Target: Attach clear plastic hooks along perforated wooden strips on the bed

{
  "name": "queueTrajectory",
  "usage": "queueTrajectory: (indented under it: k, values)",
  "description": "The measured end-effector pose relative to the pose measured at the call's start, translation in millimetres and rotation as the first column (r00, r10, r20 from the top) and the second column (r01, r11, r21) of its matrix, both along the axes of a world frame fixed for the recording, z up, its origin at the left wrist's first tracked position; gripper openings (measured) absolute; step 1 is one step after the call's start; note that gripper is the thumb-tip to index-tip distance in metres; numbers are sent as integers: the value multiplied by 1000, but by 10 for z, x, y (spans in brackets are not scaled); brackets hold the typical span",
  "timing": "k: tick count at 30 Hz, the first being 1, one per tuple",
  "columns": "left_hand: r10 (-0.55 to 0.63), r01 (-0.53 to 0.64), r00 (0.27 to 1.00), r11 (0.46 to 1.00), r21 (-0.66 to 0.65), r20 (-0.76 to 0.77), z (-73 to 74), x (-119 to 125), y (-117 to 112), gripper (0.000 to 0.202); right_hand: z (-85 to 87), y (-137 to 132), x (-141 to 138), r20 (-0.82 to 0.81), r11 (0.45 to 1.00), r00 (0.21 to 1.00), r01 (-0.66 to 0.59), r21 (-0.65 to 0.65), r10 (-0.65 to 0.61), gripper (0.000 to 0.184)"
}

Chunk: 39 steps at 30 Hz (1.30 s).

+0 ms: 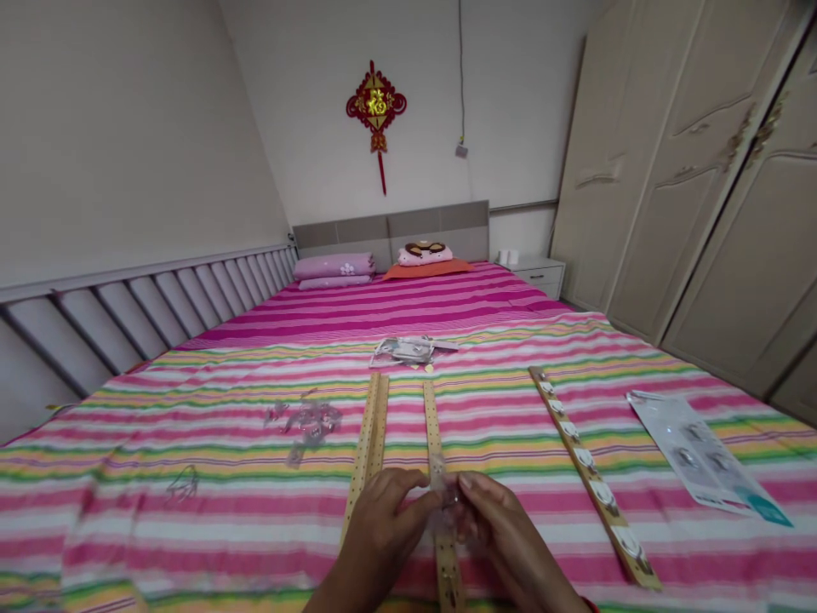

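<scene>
Bed rail: grey, slatted (159, 298), along the bed's left side.
Wire tangle: thin, dark (184, 484), loose on the striped sheet (210, 532).
Small plastic packets: a clear heap (312, 419), contents too small for me to identify.
Folded quilt: lilac with white flowers (335, 266), below the headboard (440, 224).
Paired perforated strips: tan (370, 443), side by side, near ends behind the left hand.
Left hand: bare (386, 524), thumb tip at the clear packet, index tip slightly off the thumb; whether they clamp it I cannot tell.
Packaging pile: clear and grey (408, 349), beyond the strips.
Single perforated strip: tan (432, 417), lengthwise on the sheet, passing beneath the hands.
Clear packet: crinkled plastic (450, 496), between the two hands, over the single strip; contents blurred.
Right hand: bare (501, 528), thumb and fingers closed on the packet's right side.
Fitted strip: tan (584, 464), slanting, bearing a row of round white-and-silver pieces.
Blister card: clear and white, teal corner (702, 460), silvery items inside.
Wardrobe: cream, panelled doors (721, 255), far right.
</scene>
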<state>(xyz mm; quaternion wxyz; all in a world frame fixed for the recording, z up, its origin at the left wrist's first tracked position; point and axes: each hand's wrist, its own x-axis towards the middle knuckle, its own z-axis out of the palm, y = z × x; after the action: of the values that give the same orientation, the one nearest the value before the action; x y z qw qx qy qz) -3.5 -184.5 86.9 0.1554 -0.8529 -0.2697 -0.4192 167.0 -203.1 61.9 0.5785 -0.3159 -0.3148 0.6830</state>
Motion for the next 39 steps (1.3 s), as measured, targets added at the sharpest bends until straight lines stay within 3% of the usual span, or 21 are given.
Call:
queueTrajectory:
  k: [5,7,9,11,14,18,23,26,30,34,39]
  values:
    - [15,-13,999,999,-30,36,-130,9,-43,32,73,-9,38,155,999,987,48,11,-49,29]
    - [18,-13,996,999,-51,93,-167,5,-35,39,134,-24,68,283,984,947,115,136,-149,25]
    - [64,-36,980,988,-148,189,-179,7,-18,42,193,-41,95,393,926,864,188,329,-315,19]
    - [125,-23,953,938,-347,276,-162,22,-3,38,225,-49,111,443,844,777,201,498,-447,14]
    - [156,130,913,765,-631,377,-110,70,6,28,200,-33,108,488,796,721,145,588,-492,16]
    - [168,320,856,570,-757,489,-101,164,44,20,90,64,97,510,830,734,130,543,-449,15]
    - [295,487,746,368,-792,596,-194,273,293,20,-34,364,129,434,916,837,180,359,-334,25]
    - [387,553,681,284,-783,621,-252,313,522,27,-109,596,137,339,951,901,195,238,-270,37]
    - [505,565,646,188,-804,572,-349,350,769,35,-255,838,106,335,975,919,164,150,-207,37]
    - [568,566,633,123,-815,526,-475,394,930,31,-426,1006,67,320,973,919,212,89,-229,38]
    - [611,490,617,194,-850,496,-615,458,1088,17,-582,1178,42,310,971,921,230,57,-237,36]
